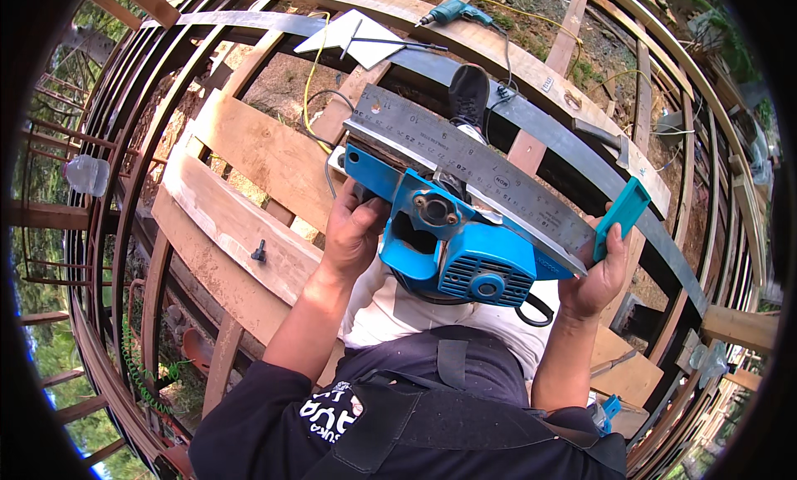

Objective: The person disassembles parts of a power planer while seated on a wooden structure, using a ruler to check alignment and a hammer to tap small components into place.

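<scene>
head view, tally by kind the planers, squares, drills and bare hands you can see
Blue planer: 1
Teal-handled square: 1
Teal drill: 1
Bare hands: 2, left hand and right hand
Total: 5

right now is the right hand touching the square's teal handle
Touching: the head view shows the right hand with its thumb against the teal handle of the metal square.

Down from my head looks this wide fisheye, close over my left hand [352,236] at nine o'clock, right hand [603,274] at three, torso [490,447] at six!
</scene>
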Motion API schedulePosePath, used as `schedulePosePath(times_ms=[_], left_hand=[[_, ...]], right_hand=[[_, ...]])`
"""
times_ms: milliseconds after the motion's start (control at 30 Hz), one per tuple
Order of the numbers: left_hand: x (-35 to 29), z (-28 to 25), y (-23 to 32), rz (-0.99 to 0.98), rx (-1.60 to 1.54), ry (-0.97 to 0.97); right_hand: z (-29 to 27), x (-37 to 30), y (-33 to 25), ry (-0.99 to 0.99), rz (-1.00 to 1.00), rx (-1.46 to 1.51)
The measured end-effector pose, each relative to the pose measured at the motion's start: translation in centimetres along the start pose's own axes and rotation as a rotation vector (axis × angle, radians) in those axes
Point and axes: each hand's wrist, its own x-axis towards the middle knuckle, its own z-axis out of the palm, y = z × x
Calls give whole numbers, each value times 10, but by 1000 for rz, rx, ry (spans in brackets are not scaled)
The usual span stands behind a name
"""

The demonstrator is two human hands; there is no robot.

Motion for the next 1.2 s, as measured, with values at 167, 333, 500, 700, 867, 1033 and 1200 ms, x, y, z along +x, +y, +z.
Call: schedulePosePath(times_ms=[167,333,500,700,867,1033,1200], left_hand=[[0,-3,0,-21,22,6],[0,0,1,-22,15,-17],[0,5,3,-7,10,-26],[1,2,1,-2,15,-38],[0,2,1,-9,13,-25],[2,1,1,-3,0,-59],[2,5,2,-5,39,-39]], right_hand=[[-1,0,0,-40,16,17],[5,0,1,72,3,-1],[3,0,0,33,28,24],[7,-1,-1,85,40,19],[6,-1,0,86,37,15],[13,0,0,161,27,17],[9,0,-1,103,44,-5]])
